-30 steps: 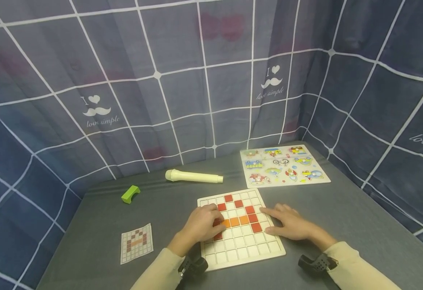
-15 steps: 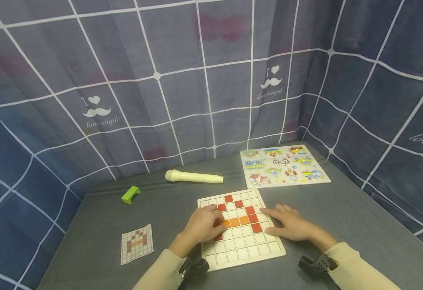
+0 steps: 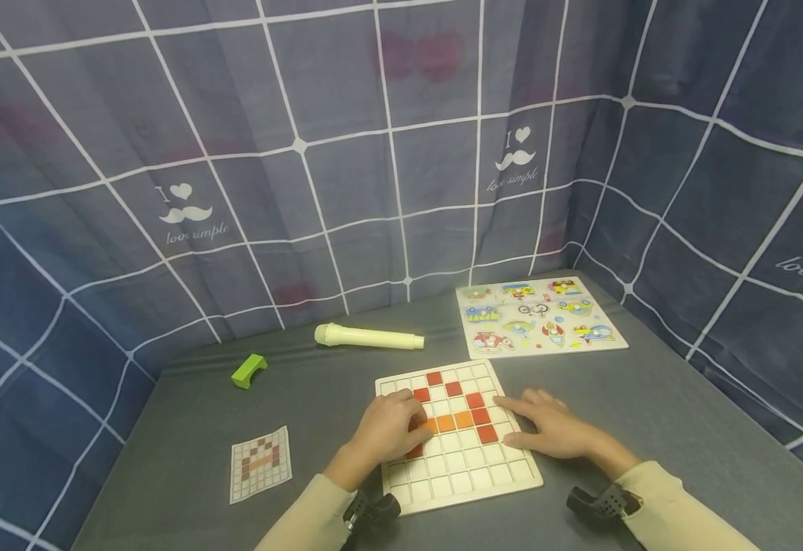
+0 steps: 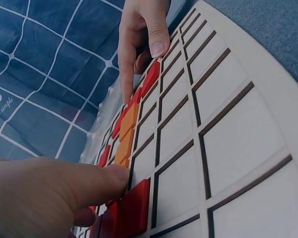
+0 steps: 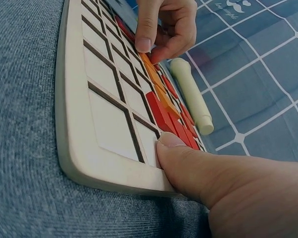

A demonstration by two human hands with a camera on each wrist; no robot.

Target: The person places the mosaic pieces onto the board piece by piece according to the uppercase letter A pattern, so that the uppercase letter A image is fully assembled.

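Note:
A wooden grid board (image 3: 459, 478) lies on the table, with red and orange square tiles in its cells. My left hand (image 3: 390, 425) is over the board's left side, its thumb and a finger pinching the leftmost orange tile (image 3: 429, 425). In the right wrist view, the left hand (image 5: 171, 27) is at the end of the orange row. My right hand (image 3: 556, 425) rests at the board's right edge, its thumb and index finger extended near the red tiles (image 3: 487, 434). The left wrist view shows the left thumb (image 4: 102, 183) beside a red tile (image 4: 134, 208).
A pattern card (image 3: 260, 465) with a similar coloured grid lies to the left. Behind it is a green arch block (image 3: 249, 370). A cream toy microphone (image 3: 370, 337) lies behind the board, and a vehicle puzzle board (image 3: 542, 317) sits at back right. Grid-patterned curtains (image 3: 346, 191) enclose the table.
Both hands keep nearly the same place on the board. The left hand shifts very slightly to the right; the tiles stay where they were.

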